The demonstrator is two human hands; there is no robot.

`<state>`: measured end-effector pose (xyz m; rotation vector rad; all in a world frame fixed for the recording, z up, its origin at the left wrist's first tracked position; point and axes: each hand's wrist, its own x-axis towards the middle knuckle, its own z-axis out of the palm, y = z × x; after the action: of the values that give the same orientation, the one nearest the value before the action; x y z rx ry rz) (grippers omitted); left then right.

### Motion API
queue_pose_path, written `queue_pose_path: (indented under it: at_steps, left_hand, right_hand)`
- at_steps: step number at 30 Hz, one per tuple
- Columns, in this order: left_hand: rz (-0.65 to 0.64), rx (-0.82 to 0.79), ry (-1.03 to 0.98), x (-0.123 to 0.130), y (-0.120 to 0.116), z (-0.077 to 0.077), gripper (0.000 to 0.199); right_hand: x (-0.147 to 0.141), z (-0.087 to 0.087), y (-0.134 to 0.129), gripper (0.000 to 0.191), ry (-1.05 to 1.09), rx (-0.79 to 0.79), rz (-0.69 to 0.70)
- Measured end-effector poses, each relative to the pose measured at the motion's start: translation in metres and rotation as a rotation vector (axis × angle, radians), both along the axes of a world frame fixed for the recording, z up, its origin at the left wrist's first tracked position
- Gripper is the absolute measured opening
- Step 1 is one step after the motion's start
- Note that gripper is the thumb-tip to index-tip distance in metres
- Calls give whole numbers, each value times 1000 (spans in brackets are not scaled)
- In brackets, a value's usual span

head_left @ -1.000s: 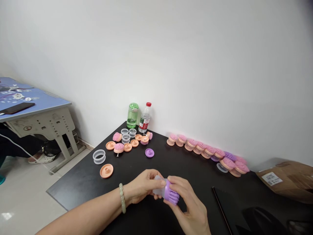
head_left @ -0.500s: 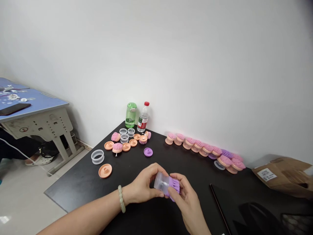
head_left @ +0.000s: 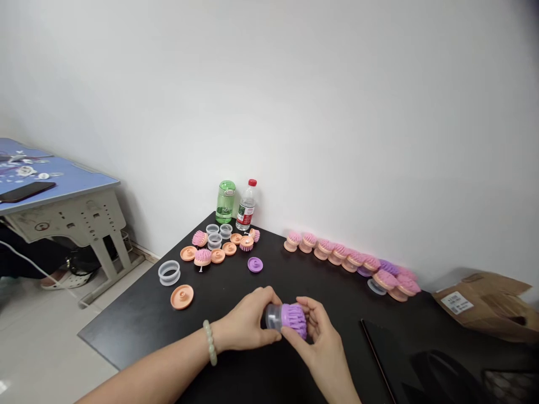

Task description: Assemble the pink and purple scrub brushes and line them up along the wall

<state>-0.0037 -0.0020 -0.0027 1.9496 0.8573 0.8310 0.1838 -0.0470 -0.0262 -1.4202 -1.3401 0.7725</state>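
My left hand (head_left: 248, 321), with a beaded bracelet at the wrist, grips a clear ring (head_left: 273, 317) near the front of the black table. My right hand (head_left: 318, 339) is wrapped round a purple bristle brush head (head_left: 293, 321), which touches the ring's right side. The bristles face right. Beyond my hands lies a purple disc (head_left: 255, 265). To the left are an orange disc (head_left: 182, 297) and a loose clear ring (head_left: 169, 272). Farther back sit pink brush heads (head_left: 202, 257), more orange discs and several clear rings.
A row of pink brushes (head_left: 338, 254) runs along the wall. A green bottle (head_left: 225, 202) and a red-capped bottle (head_left: 246, 206) stand at the back corner. At right are a paper bag (head_left: 484, 306) and a dark flat object (head_left: 391, 359). A blue table (head_left: 84, 178) is at far left.
The brush head and clear ring have come closer together, and the bristles have turned more toward the camera. Both hands keep their hold. The view has shifted slightly.
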Motion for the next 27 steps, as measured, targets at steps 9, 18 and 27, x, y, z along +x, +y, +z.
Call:
queue_pose_path:
  at_steps: [9, 18, 27]
  left_hand:
    - [235, 105, -217, -5, 13, 3, 48]
    - [291, -452, -1045, -22, 39, 14, 44]
    - [306, -566, -1026, -20, 44, 1, 57]
  right_hand:
    - [2, -14, 16, 47, 28, 109, 54]
    - [-31, -35, 93, 45, -383, 47, 65]
    - [-65, -16, 133, 18, -663, 45, 73]
